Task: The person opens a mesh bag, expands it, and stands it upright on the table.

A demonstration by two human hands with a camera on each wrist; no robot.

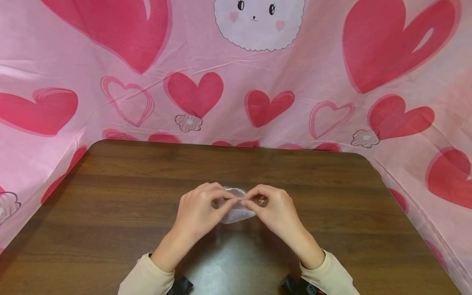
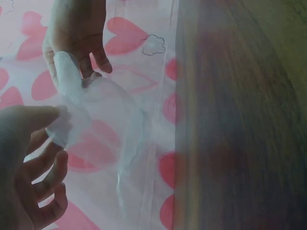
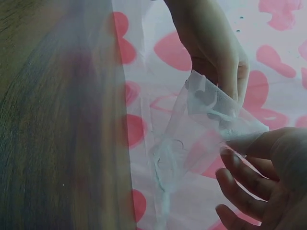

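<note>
A small sheer, whitish see-through mesh bag (image 1: 237,216) is stretched between the two hands above the table. My left hand (image 1: 202,208) pinches its edge between thumb and forefinger. Facing it, my right hand (image 1: 275,207) pinches the same edge, with the fingertips of both hands almost meeting. In the right wrist view the bag (image 3: 211,112) shows a fine weave and thin cord-like strands along its loose part. Seen from the left wrist, the mesh (image 2: 112,110) hangs softly, and hearts show through it.
The brown wooden table (image 1: 110,196) has rounded far corners. Pink cloth (image 1: 228,69) printed with red hearts hangs behind it and along both sides. Dark devices (image 1: 180,285) sit at the wrists by the cream sleeves (image 1: 147,278).
</note>
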